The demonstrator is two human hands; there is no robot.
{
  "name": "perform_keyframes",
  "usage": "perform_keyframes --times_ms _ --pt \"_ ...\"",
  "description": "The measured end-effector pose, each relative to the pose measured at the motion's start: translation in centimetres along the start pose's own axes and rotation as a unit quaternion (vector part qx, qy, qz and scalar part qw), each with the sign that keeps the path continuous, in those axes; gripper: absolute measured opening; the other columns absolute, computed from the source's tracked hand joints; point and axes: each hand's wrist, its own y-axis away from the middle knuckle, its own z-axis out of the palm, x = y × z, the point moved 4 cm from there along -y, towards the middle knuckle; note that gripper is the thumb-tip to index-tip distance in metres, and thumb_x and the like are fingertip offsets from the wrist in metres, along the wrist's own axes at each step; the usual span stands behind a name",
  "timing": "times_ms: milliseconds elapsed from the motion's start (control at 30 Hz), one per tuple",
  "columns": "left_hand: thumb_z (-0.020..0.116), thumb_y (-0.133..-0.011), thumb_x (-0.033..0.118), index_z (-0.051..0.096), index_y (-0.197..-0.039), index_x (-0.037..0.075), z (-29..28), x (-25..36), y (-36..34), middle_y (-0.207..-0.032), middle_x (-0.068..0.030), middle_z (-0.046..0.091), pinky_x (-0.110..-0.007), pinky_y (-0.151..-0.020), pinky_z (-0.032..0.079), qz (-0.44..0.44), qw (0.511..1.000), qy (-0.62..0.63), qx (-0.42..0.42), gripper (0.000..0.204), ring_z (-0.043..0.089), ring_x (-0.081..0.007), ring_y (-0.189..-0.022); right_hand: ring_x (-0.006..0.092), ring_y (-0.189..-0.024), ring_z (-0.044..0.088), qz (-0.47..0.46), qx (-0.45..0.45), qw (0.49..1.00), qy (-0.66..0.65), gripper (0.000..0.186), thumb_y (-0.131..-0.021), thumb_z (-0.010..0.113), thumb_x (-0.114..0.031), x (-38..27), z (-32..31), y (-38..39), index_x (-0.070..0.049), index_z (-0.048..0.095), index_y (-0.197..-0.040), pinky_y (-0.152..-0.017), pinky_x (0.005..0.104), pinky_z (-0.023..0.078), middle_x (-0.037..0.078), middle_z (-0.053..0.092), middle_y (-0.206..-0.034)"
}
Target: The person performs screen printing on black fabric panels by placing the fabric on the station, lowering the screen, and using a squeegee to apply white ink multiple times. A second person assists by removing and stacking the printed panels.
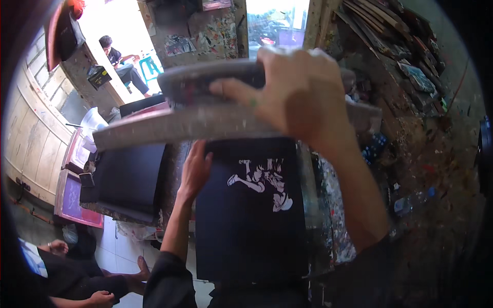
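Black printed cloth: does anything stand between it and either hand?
Nothing visible stands between the left hand and the left edge of the black printed cloth; contact is unclear. The right hand has its grip on a dark bar; a long grey bar crosses the view between hand and cloth.

Black cloth (246, 236) bears a white figure print (263, 179).

Dim indoors; glaring doorway (123, 18); blurred raised frame (169, 126); dark, fisheye-bent picture edges.

The doorway (126, 25) glows white (paint-spattered wall (218, 38) alongside).
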Motion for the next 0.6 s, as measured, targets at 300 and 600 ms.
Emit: perform_keyframes --times_ms 300,600 --pt "0.07 -0.092 0.015 0.061 -0.134 0.007 4.6 -6.8 -3.0 -0.162 -0.0188 0.039 -0.055 -0.123 0.029 0.098 0.964 -0.246 -0.008 0.043 0.032 -0.0391 -0.152 0.0372 -0.078 0.075 0.07 -0.04 0.996 -0.023 0.073 -0.083 0.067 -0.073 2.4 0.3 -6.5 -0.001 0.078 -0.081 -0.077 0.0426 0.059 0.022 0.074 -0.078" --pt "0.071 -0.087 0.007 0.07 -0.1 0.004 -6.0 2.5 -3.9 -0.136 -0.0168 0.062 -0.045 -0.108 0.045 0.201 0.943 -0.172 0.203 0.013 0.055 -0.0398 -0.13 0.039 -0.08 0.075 0.059 -0.061 0.996 -0.009 0.086 -0.08 0.062 -0.083 3.6 0.7 -8.9 0.001 0.079 -0.081 -0.08 0.0454 0.059 0.023 0.074 -0.08"
